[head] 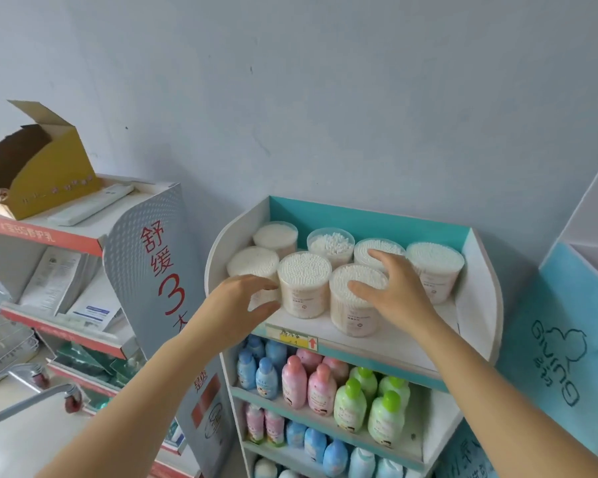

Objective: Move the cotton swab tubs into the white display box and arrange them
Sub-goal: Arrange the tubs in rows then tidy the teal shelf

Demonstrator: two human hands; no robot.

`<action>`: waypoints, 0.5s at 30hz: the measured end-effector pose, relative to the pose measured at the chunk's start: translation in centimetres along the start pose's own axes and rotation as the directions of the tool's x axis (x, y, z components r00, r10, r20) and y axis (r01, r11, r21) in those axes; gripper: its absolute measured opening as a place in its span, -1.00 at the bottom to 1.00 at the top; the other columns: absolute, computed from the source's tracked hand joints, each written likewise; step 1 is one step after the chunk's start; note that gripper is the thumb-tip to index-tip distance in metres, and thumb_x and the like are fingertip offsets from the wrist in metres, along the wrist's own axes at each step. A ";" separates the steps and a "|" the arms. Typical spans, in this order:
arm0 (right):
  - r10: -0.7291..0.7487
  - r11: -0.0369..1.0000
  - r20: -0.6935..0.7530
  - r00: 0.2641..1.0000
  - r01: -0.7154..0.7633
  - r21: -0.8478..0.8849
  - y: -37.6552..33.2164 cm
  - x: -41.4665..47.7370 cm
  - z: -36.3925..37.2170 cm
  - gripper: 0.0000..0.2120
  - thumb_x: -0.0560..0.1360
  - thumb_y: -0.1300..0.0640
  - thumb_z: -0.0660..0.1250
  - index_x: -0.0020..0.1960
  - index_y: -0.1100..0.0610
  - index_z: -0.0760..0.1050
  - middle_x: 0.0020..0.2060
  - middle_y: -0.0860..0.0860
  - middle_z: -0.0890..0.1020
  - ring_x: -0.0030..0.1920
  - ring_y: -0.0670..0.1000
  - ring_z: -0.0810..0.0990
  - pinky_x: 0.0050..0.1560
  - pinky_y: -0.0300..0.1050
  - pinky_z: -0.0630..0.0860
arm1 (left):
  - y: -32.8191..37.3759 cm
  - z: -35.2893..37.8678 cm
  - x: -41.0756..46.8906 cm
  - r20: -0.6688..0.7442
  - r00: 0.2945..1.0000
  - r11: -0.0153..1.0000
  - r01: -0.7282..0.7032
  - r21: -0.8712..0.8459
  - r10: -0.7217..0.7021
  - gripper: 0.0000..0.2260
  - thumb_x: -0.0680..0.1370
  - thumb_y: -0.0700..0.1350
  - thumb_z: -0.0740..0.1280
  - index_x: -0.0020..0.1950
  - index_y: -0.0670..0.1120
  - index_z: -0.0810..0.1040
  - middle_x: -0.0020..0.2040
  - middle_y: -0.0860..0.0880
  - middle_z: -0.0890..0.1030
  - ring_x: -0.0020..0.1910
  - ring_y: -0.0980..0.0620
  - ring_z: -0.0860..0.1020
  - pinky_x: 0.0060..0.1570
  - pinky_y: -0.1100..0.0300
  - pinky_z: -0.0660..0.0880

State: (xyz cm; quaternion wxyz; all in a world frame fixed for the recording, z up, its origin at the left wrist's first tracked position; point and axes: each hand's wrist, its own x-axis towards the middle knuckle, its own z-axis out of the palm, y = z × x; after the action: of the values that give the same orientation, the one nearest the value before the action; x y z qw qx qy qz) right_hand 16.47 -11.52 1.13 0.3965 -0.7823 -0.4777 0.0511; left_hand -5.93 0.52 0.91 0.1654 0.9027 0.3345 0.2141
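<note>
The white display box (477, 291) with a teal back wall sits on top of a shelf unit and holds several clear cotton swab tubs in two rows. My left hand (242, 301) is at the box's front left corner, its fingers and thumb curved apart beside the front-left tub (252, 263), not closed on it. My right hand (394, 288) lies spread over the front-right tub (354, 315), with its fingertips reaching the top of the tub behind it (384, 248). The front-middle tub (304, 284) stands between my hands. Another tub (435, 267) stands at the back right.
Below the box, shelves carry blue, pink and green bottles (351, 405). To the left stands a grey sign panel (145, 257) with red characters, and a red-edged rack with an open yellow carton (49, 174). A blue cardboard stand (567, 346) is on the right.
</note>
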 end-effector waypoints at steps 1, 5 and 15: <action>-0.026 1.000 -0.006 1.000 0.026 -0.015 0.0 0.5 0.3 -0.33 0.40 -0.04 0.45 0.43 0.06 0.31 0.39 0.02 0.37 0.38 0.01 0.31 0.35 -0.09 0.23 | 0.1 0.0 1.0 -0.005 1.000 1.000 -0.008 0.015 0.008 -0.70 0.51 0.04 0.34 0.23 0.06 0.53 0.22 0.10 0.56 0.20 0.08 0.47 0.17 0.24 0.36; -0.096 0.990 0.062 0.993 0.102 -0.094 0.5 2.2 1.9 -0.31 0.36 -0.17 0.45 0.41 0.00 0.34 0.38 -0.02 0.34 0.38 0.02 0.27 0.38 -0.06 0.20 | 0.7 0.5 5.3 0.003 0.999 0.993 -0.042 0.113 0.042 -0.62 0.49 0.13 0.32 0.28 0.08 0.48 0.26 0.07 0.53 0.27 0.05 0.42 0.25 0.17 0.29; -0.108 0.971 0.235 0.966 0.153 -0.184 1.3 3.4 2.2 -0.21 0.30 -0.23 0.44 0.45 -0.13 0.23 0.43 -0.11 0.22 0.41 -0.01 0.13 0.40 -0.05 0.16 | 1.1 3.1 10.8 0.324 0.946 0.954 -0.076 0.289 -0.023 -0.18 0.32 0.42 0.28 0.48 0.13 0.14 0.50 0.11 0.21 0.45 0.02 0.20 0.41 0.01 0.12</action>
State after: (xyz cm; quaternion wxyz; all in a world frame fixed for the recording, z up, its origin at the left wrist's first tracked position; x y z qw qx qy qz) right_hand 18.24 -7.88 -0.18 0.2621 -0.7741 -0.5726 0.0641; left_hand 3.54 6.54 1.71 0.0773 0.9446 0.3188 0.0126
